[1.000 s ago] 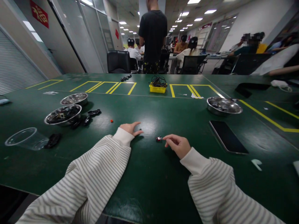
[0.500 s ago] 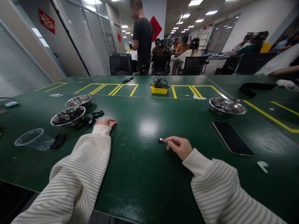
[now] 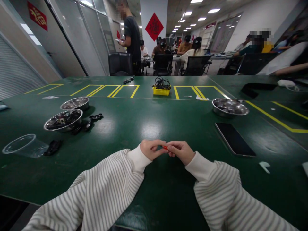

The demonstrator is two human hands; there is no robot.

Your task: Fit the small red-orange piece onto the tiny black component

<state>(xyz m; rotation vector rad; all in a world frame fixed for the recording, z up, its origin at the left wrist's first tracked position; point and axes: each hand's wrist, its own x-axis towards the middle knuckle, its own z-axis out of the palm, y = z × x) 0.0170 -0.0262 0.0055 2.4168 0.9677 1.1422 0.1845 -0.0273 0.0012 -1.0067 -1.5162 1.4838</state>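
A small red part with a dark bit at its top sits between my two hands, just above the green table. It is too small to name exactly. My left hand pinches at it from the left, thumb and forefinger stretched to its edge. From the right, my right hand grips it between thumb and fingers. The fingertips of both hands meet around the part and cover most of it.
Metal bowls with black parts stand at the left, near a tipped clear plastic cup. To the right lie a phone, a white earbud and another metal bowl. Farther back is a yellow box of cables.
My left hand has moved right from beside the black parts to meet my right hand. Both now hold the red part. The standing person has shifted left in view.
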